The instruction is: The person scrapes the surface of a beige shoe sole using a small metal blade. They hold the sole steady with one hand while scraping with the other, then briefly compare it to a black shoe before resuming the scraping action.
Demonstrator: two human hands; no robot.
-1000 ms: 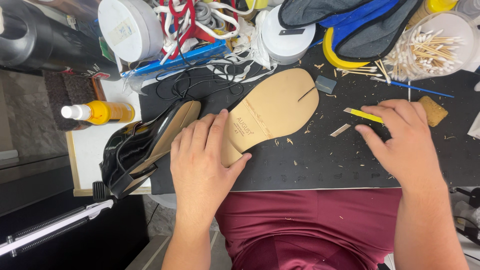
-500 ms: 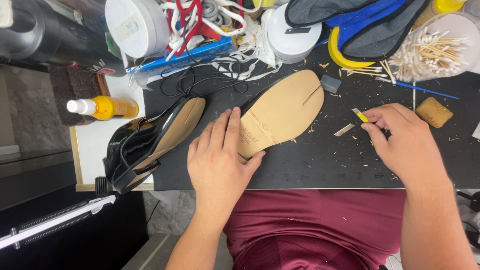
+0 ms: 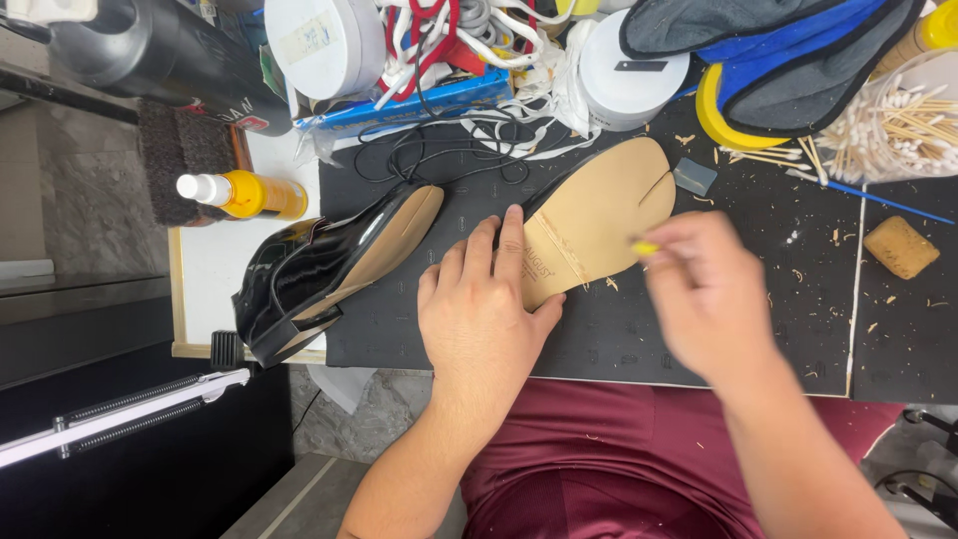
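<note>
Left hand (image 3: 479,319) pressing flat, fingers apart, on heel end of tan shoe sole (image 3: 599,215), sole lying on black tabletop (image 3: 778,299). Right hand (image 3: 704,294), blurred, fingers pinching small yellow tool (image 3: 645,247) over sole. Black shoe (image 3: 319,265) lying just beside, left.

A black cutting mat (image 3: 758,329) covers the workbench across the centre and right of the frame. On it lie a tan leather sole (image 3: 599,215) at centre, a black shoe (image 3: 319,265) at left centre, black cord (image 3: 439,150) above, a crepe block (image 3: 901,247) at right, and scattered shavings (image 3: 798,274).
</note>
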